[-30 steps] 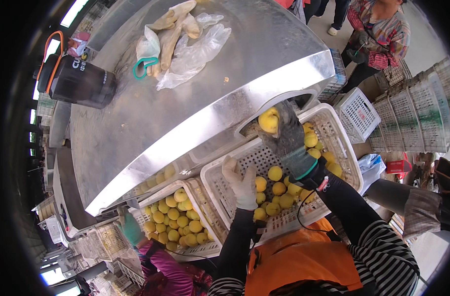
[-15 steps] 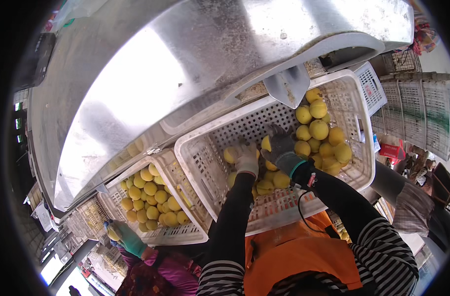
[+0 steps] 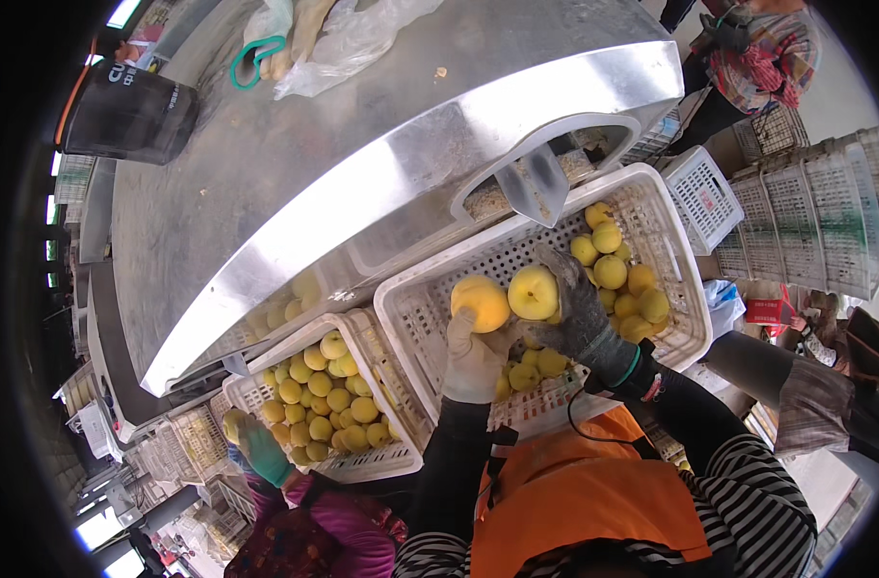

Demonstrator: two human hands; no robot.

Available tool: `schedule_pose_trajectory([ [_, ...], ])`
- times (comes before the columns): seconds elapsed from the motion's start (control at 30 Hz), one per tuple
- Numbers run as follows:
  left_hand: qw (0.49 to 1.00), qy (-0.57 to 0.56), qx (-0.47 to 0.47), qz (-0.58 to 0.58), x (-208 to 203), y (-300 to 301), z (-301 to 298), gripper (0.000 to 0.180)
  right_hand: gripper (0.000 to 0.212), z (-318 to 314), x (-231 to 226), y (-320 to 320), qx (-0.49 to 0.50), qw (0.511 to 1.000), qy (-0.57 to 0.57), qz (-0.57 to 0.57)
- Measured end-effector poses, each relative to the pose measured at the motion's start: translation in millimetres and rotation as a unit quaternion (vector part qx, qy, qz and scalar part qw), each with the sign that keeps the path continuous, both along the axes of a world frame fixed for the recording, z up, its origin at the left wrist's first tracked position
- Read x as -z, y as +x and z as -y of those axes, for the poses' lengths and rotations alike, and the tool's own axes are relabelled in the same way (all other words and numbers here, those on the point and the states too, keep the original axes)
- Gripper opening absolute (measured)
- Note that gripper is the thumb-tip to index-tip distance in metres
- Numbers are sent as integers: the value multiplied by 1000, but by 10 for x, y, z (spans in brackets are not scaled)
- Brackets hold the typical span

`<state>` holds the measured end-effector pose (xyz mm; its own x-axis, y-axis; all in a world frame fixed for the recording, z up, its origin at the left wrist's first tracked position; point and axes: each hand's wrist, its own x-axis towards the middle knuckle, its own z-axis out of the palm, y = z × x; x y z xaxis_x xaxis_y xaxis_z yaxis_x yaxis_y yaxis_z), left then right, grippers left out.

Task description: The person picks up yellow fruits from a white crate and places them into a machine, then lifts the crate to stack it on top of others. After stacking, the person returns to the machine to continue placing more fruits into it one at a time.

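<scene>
Two yellow peaches are lifted above a white plastic crate, one in each gloved hand. My left hand, in a pale glove, is closed round an orange-yellow peach. In a dark grey glove with a teal cuff, my right hand grips a greener yellow peach. The two fruits are side by side, almost touching. Below them, more peaches lie in the crate, heaped at its right end and along its near side; my hands hide some of these.
A curved steel table rim runs behind the crate, with a metal divider jutting over it. At left, a co-worker's green-gloved hand holds a fruit beside another peach-filled crate. Stacked crates stand at right.
Both hands have risen from inside the crate, each bringing up a peach. My view has shifted, showing more of the tabletop with a plastic bag and a dark bucket-like container.
</scene>
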<state>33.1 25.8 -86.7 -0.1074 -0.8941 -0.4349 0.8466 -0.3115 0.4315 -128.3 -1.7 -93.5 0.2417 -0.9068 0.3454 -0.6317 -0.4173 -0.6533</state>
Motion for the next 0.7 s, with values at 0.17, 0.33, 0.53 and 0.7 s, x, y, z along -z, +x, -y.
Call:
schedule_pose_trajectory([
  [0.17, 998, -62, 26, 15, -529, 70, 79, 60, 83, 41, -870, 0, -42, 998, 1, 41],
  [0.33, 981, -167, 52, 80, -739, 11, 257, 65, 86, 502, -483, 36, 124, 985, -121, 0],
  [0.53, 997, -58, 39, 11, -412, -21, 348, 72, 89, 1462, -197, 225, 202, 969, 20, -139],
  [0.7, 988, -138, 61, 12, -252, 107, 430, 78, 96, 938, -529, 219, 36, 991, -124, 45],
])
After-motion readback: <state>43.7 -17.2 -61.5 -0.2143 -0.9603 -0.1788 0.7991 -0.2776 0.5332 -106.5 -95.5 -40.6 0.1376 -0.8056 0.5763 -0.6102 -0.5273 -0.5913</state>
